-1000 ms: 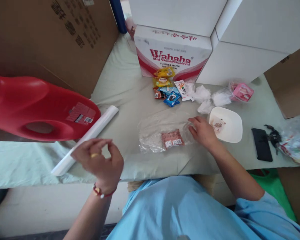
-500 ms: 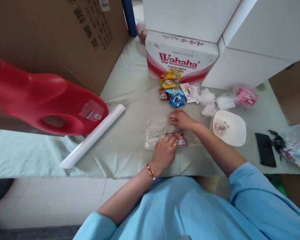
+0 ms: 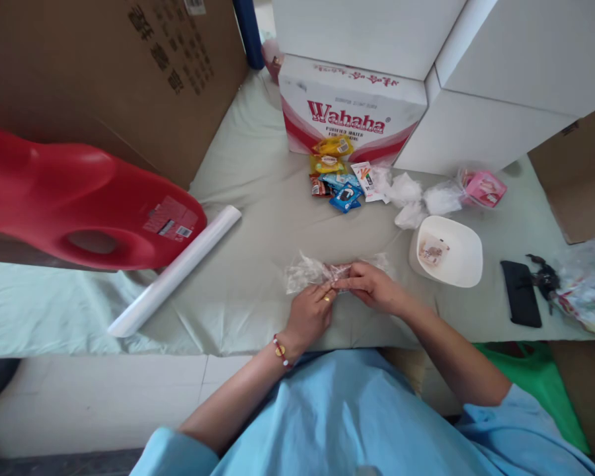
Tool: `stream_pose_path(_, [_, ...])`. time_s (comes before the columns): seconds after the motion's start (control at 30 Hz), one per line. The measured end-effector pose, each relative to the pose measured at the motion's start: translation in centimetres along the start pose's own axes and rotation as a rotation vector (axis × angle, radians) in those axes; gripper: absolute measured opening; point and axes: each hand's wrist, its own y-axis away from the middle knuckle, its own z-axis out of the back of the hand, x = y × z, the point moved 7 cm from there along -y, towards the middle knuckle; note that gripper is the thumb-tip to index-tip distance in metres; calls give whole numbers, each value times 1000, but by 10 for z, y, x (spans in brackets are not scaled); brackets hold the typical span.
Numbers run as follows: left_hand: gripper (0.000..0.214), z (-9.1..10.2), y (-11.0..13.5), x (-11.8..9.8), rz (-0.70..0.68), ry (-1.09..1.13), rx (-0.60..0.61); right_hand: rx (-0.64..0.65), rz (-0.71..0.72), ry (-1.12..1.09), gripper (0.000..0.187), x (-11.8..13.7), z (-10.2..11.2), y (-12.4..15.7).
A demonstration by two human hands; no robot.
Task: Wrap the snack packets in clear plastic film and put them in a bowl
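Folding seems in hand: on the pale-green cloth-covered table point(image 3: 262, 254), the left hand point(image 3: 310, 313) and right hand point(image 3: 375, 287) meet, fingertips on crumpled transparent plastic film point(image 3: 301, 274) around a half-hidden reddish-brown packet point(image 3: 337, 270); whether either clamps cannot be told. The next move likely calls for even pressure.

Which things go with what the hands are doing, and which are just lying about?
Left hand and right hand are on these:
brown packet, partly hidden
clear plastic wrap

Seemingly just lying about:
red jug
phone
Wahaha box
white tub, perhaps
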Motion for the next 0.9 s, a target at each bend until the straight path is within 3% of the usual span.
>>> stream_pose_path(0.1, [38,27,15,12,38,53,-194,9,-66,24,35,-3,-12,5])
stream_pose_path(0.17, [38,50,15,26,184,7,-329,13,-106,15,31,-4,-15,5])
stream_pose_path(0.23, [52,66,5,38,310,-57,-391,13,-128,-1,29,-4,-15,4])
stream_pose_path(0.3, [55,70,-14,44,308,-80,-323,9,-119,2,31,-2,-14,3])
stream_pose_path(0.37, [37,66,-29,48,226,-76,-188,-14,-81,7,35,1,-12,4])
stream_pose_path(0.43, [29,63,-29,56,171,-74,-86,-50,-28,-3,37,4,-9,6])
stream_pose_path(0.53, [30,62,-3,74,136,-20,20,-97,10,-56,32,8,-4,15])
stream_pose_path(0.63, [34,64,33,86,103,176,147,-122,-28,-111,33,10,-4,24])
stream_pose_path(0.73, [40,76,47,102,285,346,-25,-148,-64,-113,35,11,-5,28])
stream_pose_path(0.8, [44,80,42,108,437,289,-192,-152,-83,-87,38,12,-7,26])
stream_pose_path(0.83, [48,78,34,107,480,207,-223,-153,-92,-66,39,12,-9,25])
stream_pose_path(0.9, [56,67,13,100,482,52,-154,-161,-104,-11,38,12,-11,23])
